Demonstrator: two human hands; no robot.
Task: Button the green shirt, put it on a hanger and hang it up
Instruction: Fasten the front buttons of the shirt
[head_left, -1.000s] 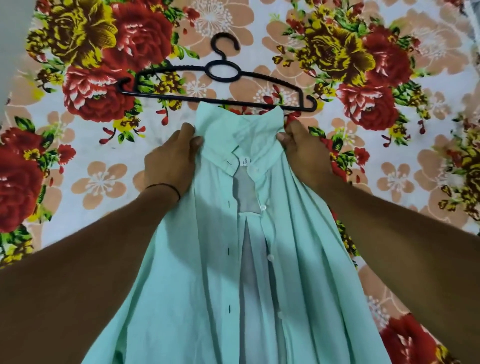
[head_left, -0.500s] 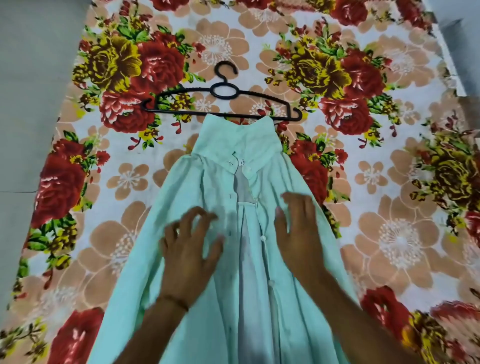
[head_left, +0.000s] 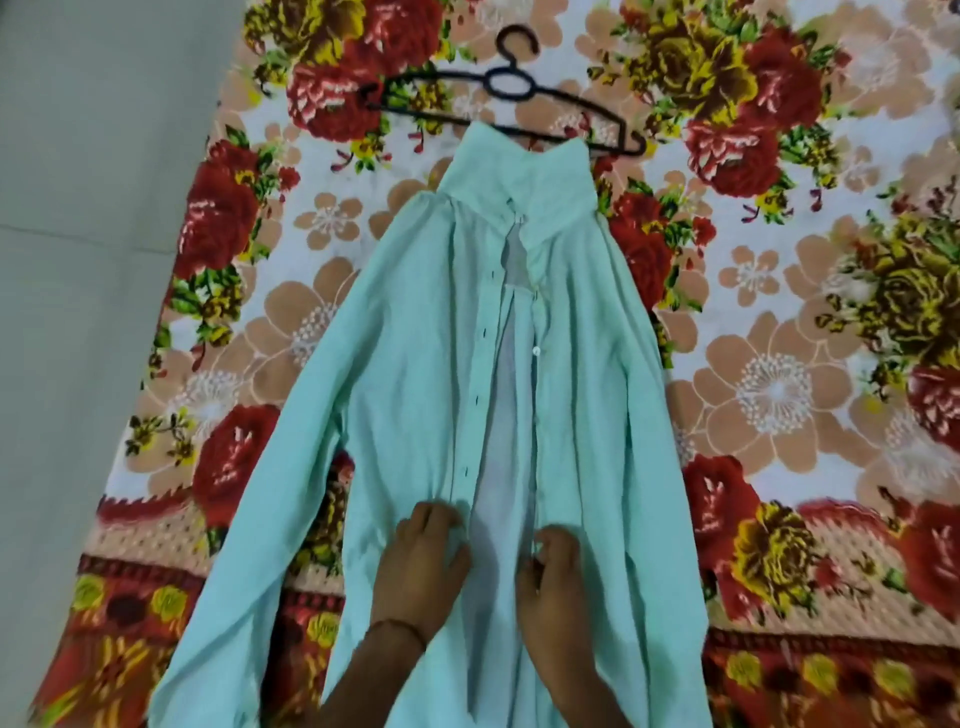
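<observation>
On the floral bedsheet, the green shirt lies unbuttoned. The left hand and right hand pinch its front edges at six o'clock, and the black hanger lies unused at twelve.

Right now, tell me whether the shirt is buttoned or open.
Open: the shirt front edges lie apart below the collar, pale inside showing.
</observation>
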